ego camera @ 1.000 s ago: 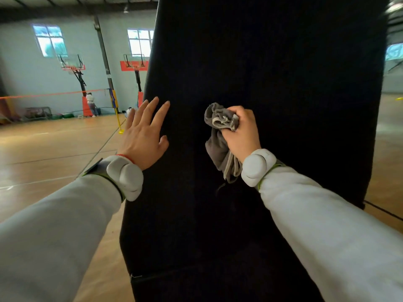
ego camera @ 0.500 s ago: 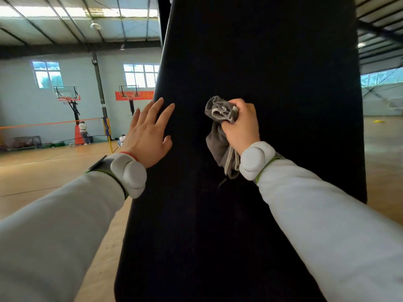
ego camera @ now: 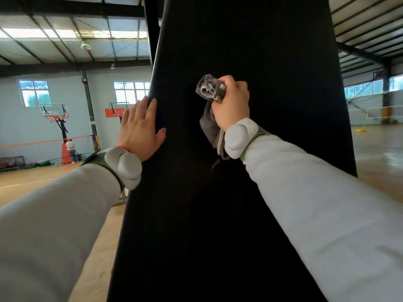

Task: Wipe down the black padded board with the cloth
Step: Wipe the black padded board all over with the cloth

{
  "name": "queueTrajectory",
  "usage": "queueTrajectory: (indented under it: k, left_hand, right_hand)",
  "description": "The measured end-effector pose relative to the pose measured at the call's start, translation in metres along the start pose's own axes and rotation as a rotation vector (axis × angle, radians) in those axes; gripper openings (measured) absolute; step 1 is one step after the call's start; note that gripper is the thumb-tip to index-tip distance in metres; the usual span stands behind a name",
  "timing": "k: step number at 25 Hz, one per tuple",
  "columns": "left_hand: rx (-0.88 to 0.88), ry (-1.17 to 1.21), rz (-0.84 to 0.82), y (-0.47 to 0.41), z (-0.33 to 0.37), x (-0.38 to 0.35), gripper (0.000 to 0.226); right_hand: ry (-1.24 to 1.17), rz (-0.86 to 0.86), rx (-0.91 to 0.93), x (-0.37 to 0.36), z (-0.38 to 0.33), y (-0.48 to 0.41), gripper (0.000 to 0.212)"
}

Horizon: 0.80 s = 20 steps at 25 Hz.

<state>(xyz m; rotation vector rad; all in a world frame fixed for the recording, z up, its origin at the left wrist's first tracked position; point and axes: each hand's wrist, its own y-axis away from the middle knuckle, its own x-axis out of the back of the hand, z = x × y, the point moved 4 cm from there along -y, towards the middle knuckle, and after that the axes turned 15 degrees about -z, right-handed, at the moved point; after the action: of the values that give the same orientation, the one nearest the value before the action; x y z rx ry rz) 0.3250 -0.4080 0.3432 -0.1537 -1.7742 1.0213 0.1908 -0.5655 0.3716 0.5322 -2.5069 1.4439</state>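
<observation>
A tall black padded board (ego camera: 250,192) is filling the centre of the frame, standing upright in a gym hall. The right hand (ego camera: 232,105) is gripping a bunched grey cloth (ego camera: 210,101) with curled fingers, holding it against the board's face in the upper middle, with a loose end hanging down beside the wrist. The left hand (ego camera: 139,129) is lying flat with straight fingers on the board's left edge. In the left background a basketball hoop (ego camera: 55,114) is standing on the wooden floor (ego camera: 19,182).

Head-worn view, facing forward, close against the board (ego camera: 239,214)
</observation>
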Motion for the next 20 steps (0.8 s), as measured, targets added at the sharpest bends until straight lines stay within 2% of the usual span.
queueTrajectory:
  k: [4, 8, 12, 16, 20]
  left_hand:
    - [-0.020, -0.023, -0.044, -0.001, -0.003, -0.013, 0.074]
    - [-0.046, -0.003, -0.062, -0.004, -0.009, -0.022, 0.075]
    - [-0.074, 0.024, -0.049, -0.007, -0.011, -0.027, 0.075]
    - [-0.100, 0.051, -0.050, -0.008, -0.011, -0.028, 0.074]
    - [-0.107, 0.098, -0.031, -0.007, -0.010, -0.028, 0.073]
  right_hand:
    - [0.077, 0.061, -0.004, 0.006, -0.004, -0.024, 0.037]
    - [0.123, -0.067, -0.084, -0.020, 0.003, -0.035, 0.044]
    - [0.152, -0.144, -0.081, -0.024, 0.009, -0.038, 0.054]
    - [0.022, -0.033, -0.038, -0.012, 0.006, -0.048, 0.044]
    - [0.161, -0.079, -0.030, -0.031, 0.002, -0.037, 0.055]
